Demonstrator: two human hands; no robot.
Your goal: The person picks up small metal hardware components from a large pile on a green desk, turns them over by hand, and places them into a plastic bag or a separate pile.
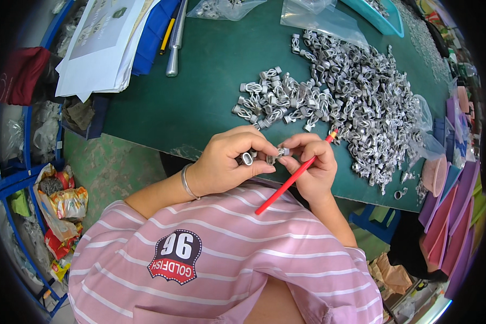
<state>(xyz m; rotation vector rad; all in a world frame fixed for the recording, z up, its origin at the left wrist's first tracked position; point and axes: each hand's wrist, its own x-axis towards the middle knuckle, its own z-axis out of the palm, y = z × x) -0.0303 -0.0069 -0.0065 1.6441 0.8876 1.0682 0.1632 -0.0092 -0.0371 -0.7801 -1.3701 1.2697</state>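
Observation:
My left hand (229,159) is closed, with a metal bracelet on its wrist. In its fingers is a small silver metal fitting with an oval ring end (247,159). Between the fingertips of both hands sits another small silver metal fitting (278,155), partly covered by the fingers. My right hand (314,167) pinches its ribbed end. A slim red stick (284,187) with a yellowish upper end also rests in my right hand, slanting down toward my striped shirt. Just beyond the hands lies a large pile of similar silver fittings (356,92) on the green table (173,102).
Papers (100,48) lie on a blue bin (152,40) at the far left, beside a yellow pencil (167,36) and a metal rod (175,48). Plastic bags (321,24) and a turquoise tray (380,16) are at the back. Blue shelving (27,173) stands left; colourful bins (453,216) stand right.

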